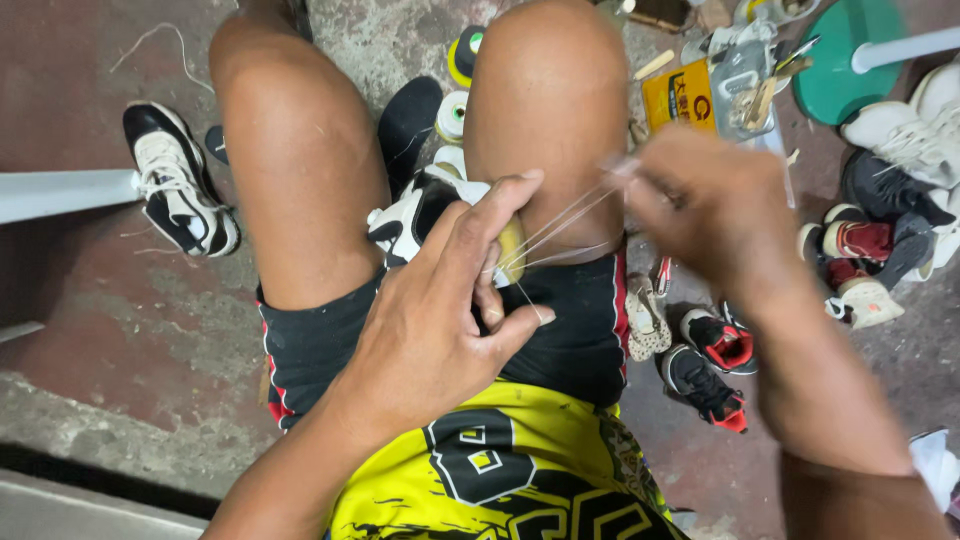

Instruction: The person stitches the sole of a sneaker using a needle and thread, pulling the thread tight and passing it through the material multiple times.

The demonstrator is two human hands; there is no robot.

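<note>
I sit with bare knees apart, and a black-and-white shoe point(405, 222) is wedged between my thighs. My left hand point(445, 310) grips the shoe's heel end, the thumb stretched over its yellowish sole edge point(512, 250). Thin white thread point(560, 228) runs in a few strands from the sole up to my right hand point(705, 205). The right hand is blurred by motion and pinches the thread taut above my right knee; whether it also holds a needle cannot be seen.
A black-and-white sneaker point(178, 185) lies on the floor at left. Thread spools point(455, 112) stand between my knees. Several shoes point(715, 365) are piled at right, near a yellow box point(678, 95), tools and a green stand base point(850, 55).
</note>
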